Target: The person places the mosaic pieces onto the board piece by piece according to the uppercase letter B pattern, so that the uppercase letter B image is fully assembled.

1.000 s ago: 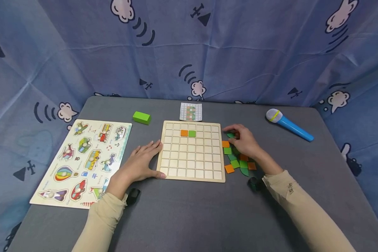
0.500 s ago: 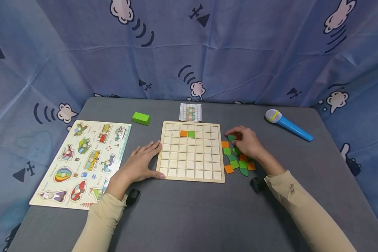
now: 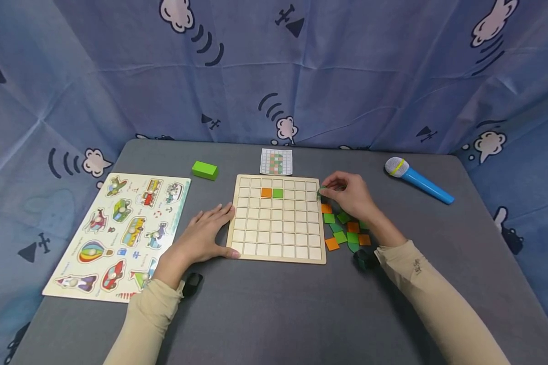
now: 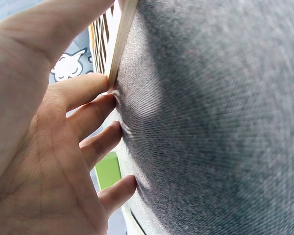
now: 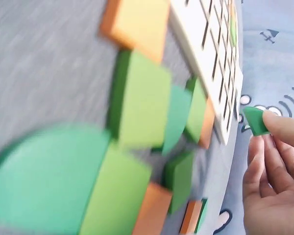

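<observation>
A wooden grid board (image 3: 266,234) lies mid-table, with an orange square tile (image 3: 267,192) and a light green square tile (image 3: 277,193) side by side in its upper rows. My left hand (image 3: 202,237) rests at the board's left side, fingers spread, thumb at the near left corner. Thumb and fingers of my right hand (image 3: 352,196) pinch a small dark green tile (image 5: 256,120), which looks curved on one side, at the board's upper right edge. Below that hand lies a loose pile of orange and green tiles (image 3: 340,238), some of them quarter-round.
A small pattern card (image 3: 276,162) lies behind the board. At the left are a picture puzzle board (image 3: 132,213) and a green block (image 3: 205,171). A blue toy microphone (image 3: 420,181) lies at the back right. A patterned cloth (image 3: 237,76) hangs behind the table.
My right hand has lifted a dark green tile from the top of the pile and moved left with it to the board's edge. My left hand stays put.
</observation>
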{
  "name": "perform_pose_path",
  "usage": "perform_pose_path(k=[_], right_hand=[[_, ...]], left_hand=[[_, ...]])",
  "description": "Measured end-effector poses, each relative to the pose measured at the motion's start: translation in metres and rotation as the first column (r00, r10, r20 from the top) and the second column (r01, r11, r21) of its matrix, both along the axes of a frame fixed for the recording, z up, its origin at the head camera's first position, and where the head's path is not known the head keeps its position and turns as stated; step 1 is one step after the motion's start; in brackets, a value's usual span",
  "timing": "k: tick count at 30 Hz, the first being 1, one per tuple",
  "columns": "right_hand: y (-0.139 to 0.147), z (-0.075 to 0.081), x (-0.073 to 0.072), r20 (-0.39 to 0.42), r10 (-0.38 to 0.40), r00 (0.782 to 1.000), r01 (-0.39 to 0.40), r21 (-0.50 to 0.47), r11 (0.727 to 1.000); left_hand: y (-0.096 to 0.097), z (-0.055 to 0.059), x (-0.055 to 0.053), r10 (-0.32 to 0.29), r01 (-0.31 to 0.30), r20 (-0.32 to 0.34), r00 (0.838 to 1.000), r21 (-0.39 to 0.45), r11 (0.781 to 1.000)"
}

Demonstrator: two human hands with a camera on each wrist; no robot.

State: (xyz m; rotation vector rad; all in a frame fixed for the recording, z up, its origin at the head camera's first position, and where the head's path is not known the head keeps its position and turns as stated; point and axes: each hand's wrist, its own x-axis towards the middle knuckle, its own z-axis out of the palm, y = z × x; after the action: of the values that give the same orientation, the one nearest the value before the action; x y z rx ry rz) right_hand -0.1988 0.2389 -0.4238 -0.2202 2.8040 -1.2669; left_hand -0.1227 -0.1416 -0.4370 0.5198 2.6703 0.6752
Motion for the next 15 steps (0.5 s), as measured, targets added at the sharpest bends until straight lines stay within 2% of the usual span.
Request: perform_pose_path(k=[5, 15], right_hand=[[-0.016, 0.000, -0.002, 0.001, -0.001, 1.000, 0.001, -0.043, 0.999], [-0.043, -0.006, -0.005, 0.061, 0.005, 0.998, 0.000, -0.092, 0.996]], left_hand=[[0.000, -0.001, 0.000, 0.003, -0.003, -0.001, 1.000, 0.001, 1.000], [-0.001, 0.000, 0.000, 0.002, -0.002, 0.001, 1.000, 0.002, 1.000]])
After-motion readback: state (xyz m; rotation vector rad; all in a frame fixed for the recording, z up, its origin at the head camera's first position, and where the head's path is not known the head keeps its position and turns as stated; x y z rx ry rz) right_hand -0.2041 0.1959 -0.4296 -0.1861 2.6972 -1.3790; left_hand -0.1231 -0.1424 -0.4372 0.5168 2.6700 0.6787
